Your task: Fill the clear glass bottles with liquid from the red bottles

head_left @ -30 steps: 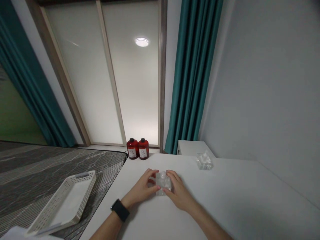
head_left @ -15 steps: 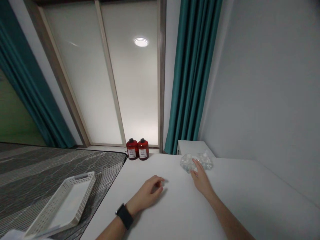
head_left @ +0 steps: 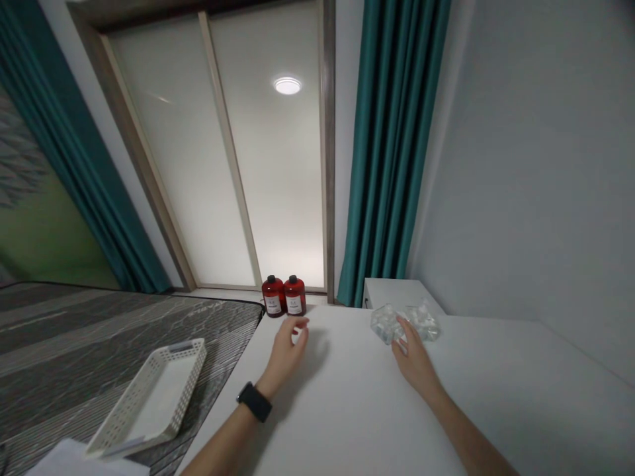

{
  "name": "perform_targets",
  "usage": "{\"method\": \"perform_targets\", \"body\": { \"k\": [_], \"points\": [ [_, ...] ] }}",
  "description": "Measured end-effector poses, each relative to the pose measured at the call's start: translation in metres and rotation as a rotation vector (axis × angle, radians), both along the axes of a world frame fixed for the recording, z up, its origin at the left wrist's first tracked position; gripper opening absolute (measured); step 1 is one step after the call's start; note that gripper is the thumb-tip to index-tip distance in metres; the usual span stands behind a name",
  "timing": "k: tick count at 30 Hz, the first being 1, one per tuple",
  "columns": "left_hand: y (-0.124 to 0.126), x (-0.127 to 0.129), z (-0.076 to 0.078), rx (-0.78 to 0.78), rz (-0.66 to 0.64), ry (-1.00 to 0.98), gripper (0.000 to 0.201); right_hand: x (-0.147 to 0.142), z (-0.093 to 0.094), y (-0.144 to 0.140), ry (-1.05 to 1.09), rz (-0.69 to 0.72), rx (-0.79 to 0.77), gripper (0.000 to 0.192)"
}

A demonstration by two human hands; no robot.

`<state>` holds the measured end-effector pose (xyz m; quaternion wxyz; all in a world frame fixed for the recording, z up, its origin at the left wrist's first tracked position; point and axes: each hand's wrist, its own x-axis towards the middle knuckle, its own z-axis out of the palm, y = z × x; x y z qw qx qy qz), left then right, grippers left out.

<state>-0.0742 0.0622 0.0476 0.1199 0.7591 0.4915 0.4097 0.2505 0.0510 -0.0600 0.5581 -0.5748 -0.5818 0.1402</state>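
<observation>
My left hand [head_left: 286, 350], with a black watch [head_left: 254, 401] on its wrist, hovers above the white table [head_left: 347, 410], just in front of two red bottles [head_left: 295, 295]. Its fingers are curved with a gap between them and the thumb, and nothing is in them. The bottles have black caps and white labels and stand side by side at the far edge. My right hand [head_left: 415, 362] is at the near side of some crumpled clear plastic [head_left: 424, 322]. Thumb and fingers are apart there; the fingertips overlap the plastic, and whether they touch it I cannot tell.
On the left, a white perforated basket [head_left: 186, 396] lies on a grey patterned mattress [head_left: 89, 360], with white paper [head_left: 84, 459] at its near end. A white cabinet [head_left: 397, 291] stands beyond the table. Behind are teal curtains [head_left: 397, 152] and frosted sliding doors [head_left: 282, 185].
My left hand has risen and moved forward, closer to the red bottles. The right hand stays by the clear plastic. The whole view has shifted slightly as the head turned left.
</observation>
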Motion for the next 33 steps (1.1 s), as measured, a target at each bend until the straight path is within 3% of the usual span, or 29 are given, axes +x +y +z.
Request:
{"method": "perform_targets", "body": {
  "k": [6, 11, 16, 23, 28, 33],
  "points": [
    [0.057, -0.023, 0.046, 0.092, 0.259, 0.182, 0.030, -0.002, 0.000, -0.001, 0.001, -0.027, -0.009, 0.055],
    [0.108, -0.032, 0.077, 0.001, 0.348, 0.328, 0.043, -0.001, 0.000, 0.000, -0.010, -0.031, -0.007, 0.055],
    [0.128, -0.022, 0.076, -0.159, 0.293, 0.442, 0.040, 0.002, -0.001, 0.000, -0.037, -0.020, 0.008, 0.057],
    [0.110, 0.022, 0.070, -0.201, 0.304, 0.481, 0.047, 0.002, -0.001, 0.000, -0.080, -0.025, 0.014, 0.058],
    [0.098, 0.060, 0.071, -0.193, 0.240, 0.482, 0.046, 0.002, 0.001, -0.001, -0.123, -0.040, 0.020, 0.057],
    [0.092, 0.072, 0.067, -0.146, 0.179, 0.488, 0.046, 0.003, 0.004, -0.003, -0.155, -0.047, 0.027, 0.060]
  ]
}}
